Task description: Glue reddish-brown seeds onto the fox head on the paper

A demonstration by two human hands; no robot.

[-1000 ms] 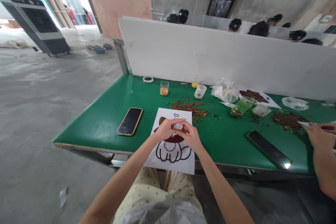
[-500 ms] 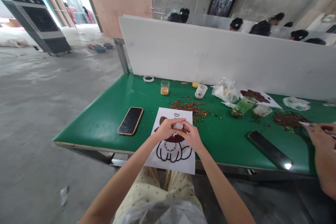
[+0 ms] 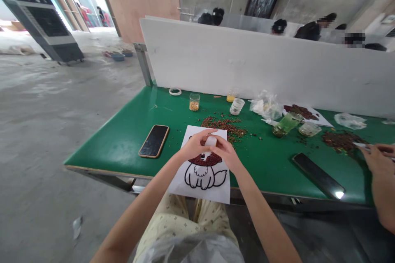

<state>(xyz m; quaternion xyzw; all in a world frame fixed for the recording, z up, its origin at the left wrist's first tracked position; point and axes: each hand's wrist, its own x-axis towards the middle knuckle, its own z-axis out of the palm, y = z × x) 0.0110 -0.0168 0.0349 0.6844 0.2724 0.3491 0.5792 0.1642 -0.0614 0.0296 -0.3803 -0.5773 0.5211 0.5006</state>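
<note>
A white glue bottle point(image 3: 211, 141) is held nozzle down between my two hands, above a line drawing of an animal. My left hand point(image 3: 197, 144) grips it from the left, and my right hand point(image 3: 224, 148) closes round it from the right. Under them lies the white paper sheet point(image 3: 177, 185) with the drawing, its lower edge over the table's front edge. Dark red seeds point(image 3: 212, 160) cover part of the animal's face; my hands hide the head's upper part. Behind the sheet, loose red and green seeds point(image 3: 228, 126) are spread on the table.
On the green table point(image 3: 117, 131) are a phone point(image 3: 154, 141) at left, a cup of yellow grains point(image 3: 194, 102), a tilted clear cup point(image 3: 237, 107) and a green-tinted cup point(image 3: 286, 125). At right, a co-worker's hand point(image 3: 378, 160) is near a dark seed pile point(image 3: 342, 141) and another phone point(image 3: 317, 174).
My hands have shifted slightly up the sheet with the glue bottle. More of the bottle and the seeded face now shows below them.
</note>
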